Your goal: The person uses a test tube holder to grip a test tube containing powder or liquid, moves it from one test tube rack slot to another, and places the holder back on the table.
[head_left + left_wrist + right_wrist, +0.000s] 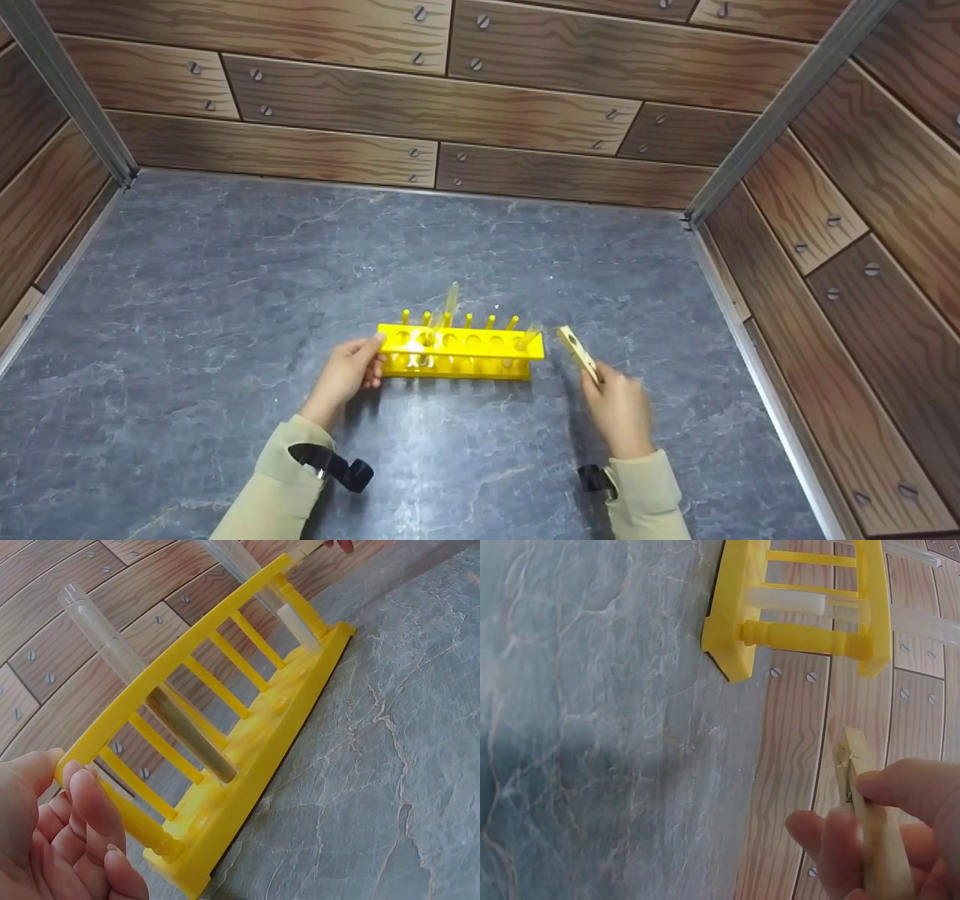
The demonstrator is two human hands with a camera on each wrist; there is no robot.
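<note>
My left hand (351, 373) grips the left end of a yellow test tube rack (480, 343), thumb on its top bar. In the left wrist view, a test tube (180, 726) with brownish contents stands in a hole near that end. Another test tube (298, 628) with white contents stands at the far end. Behind the rack's top bar, a clear tube (452, 298) rises among the pegs; its lower part is hidden. Right of the rack and apart from it, my right hand (621, 411) holds a wooden test tube clamp (577, 352) between thumb and fingers.
The rack stands on a grey marbled tabletop (300, 247). Wood-patterned panels (525, 97) enclose the back and sides, with grey metal posts (787, 105) at the corners. A dark strap with a small black device (352, 474) sits on the left wrist.
</note>
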